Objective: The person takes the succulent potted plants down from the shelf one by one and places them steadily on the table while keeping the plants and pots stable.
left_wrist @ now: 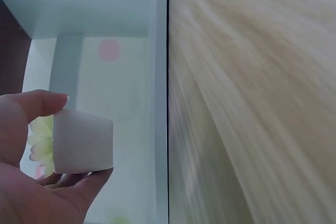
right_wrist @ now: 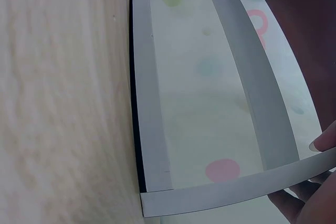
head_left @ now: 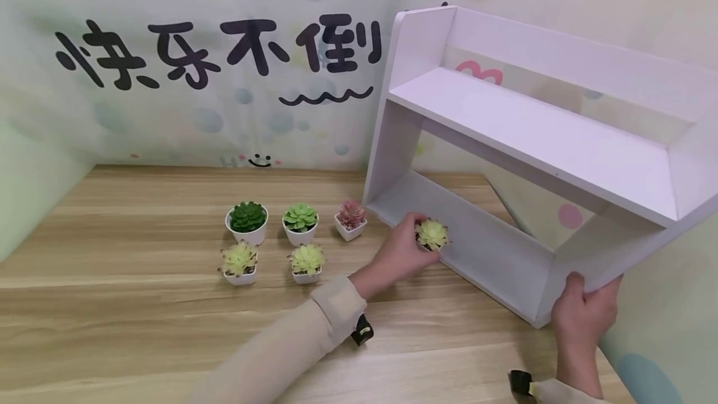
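Observation:
My left hand (head_left: 401, 251) holds a small potted succulent (head_left: 431, 234) with pale yellow-green leaves at the front edge of the white shelf unit (head_left: 493, 254). In the left wrist view its white square pot (left_wrist: 83, 142) lies between thumb and fingers, in front of the lower compartment. My right hand (head_left: 586, 313) grips the front edge of the shelf's right side panel (right_wrist: 236, 188), thumb on the inner face and fingers on the outer face. The unit stands at an angle on the wooden table (head_left: 140, 329); both its levels show no objects.
Left of the shelf stand a dark green succulent (head_left: 247, 219), a light green one (head_left: 300, 220) and a reddish one (head_left: 351, 217). Two yellow-green succulents (head_left: 240, 260) are in front of them. A printed wall cloth (head_left: 224, 111) hangs behind the table.

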`<state>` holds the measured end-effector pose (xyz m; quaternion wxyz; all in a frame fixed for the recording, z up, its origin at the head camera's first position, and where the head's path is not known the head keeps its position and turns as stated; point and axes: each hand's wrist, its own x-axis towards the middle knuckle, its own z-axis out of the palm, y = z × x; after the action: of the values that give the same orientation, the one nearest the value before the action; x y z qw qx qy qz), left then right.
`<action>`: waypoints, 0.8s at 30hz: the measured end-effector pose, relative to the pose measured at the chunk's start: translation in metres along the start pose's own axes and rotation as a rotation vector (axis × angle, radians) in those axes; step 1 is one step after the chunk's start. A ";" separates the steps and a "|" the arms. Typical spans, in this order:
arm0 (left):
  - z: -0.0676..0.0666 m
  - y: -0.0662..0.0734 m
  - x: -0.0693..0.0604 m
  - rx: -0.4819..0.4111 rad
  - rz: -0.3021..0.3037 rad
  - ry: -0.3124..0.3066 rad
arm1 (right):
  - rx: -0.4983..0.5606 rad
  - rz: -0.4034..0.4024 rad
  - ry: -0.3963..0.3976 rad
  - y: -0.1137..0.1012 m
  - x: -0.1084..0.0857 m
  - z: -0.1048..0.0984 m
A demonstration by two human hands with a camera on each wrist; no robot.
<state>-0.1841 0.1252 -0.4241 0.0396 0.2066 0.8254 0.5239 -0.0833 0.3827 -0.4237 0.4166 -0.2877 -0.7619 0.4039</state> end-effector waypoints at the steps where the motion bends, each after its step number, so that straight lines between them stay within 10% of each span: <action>1: -0.003 -0.001 -0.002 0.004 -0.004 -0.001 | 0.000 -0.001 0.001 0.000 0.000 0.000; 24: -0.043 -0.041 -0.023 0.057 -0.061 -0.035 | -0.015 -0.002 -0.008 0.003 0.002 -0.001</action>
<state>-0.1875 0.0649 -0.4448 0.0639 0.1915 0.8450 0.4953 -0.0833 0.3860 -0.4256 0.4119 -0.2882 -0.7669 0.3989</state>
